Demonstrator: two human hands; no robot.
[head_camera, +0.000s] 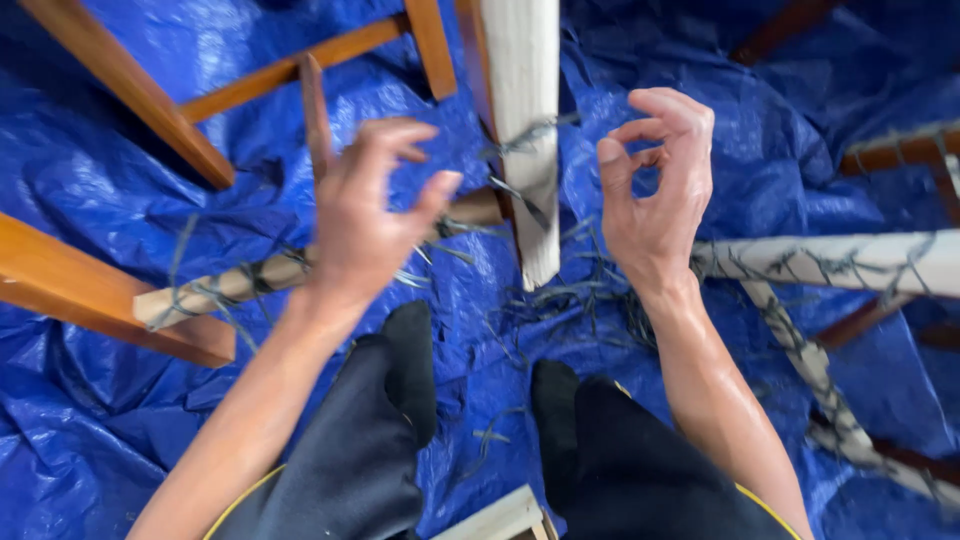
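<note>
Both hands, the left hand (365, 215) and right hand (655, 190), hover with fingers loosely curled and holding nothing, either side of the pale upright post (525, 140) bound with dark cord (520, 135) between them, whose loose ends could likely slip undone.

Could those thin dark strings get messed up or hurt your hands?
Maybe. The left hand and right hand hover with fingers curled, nothing clearly in their grip, so the dark strands tied round the pale wooden post might loosen. Cut strand scraps litter the blue tarp near the black-socked feet, which could slip or snag.
</note>
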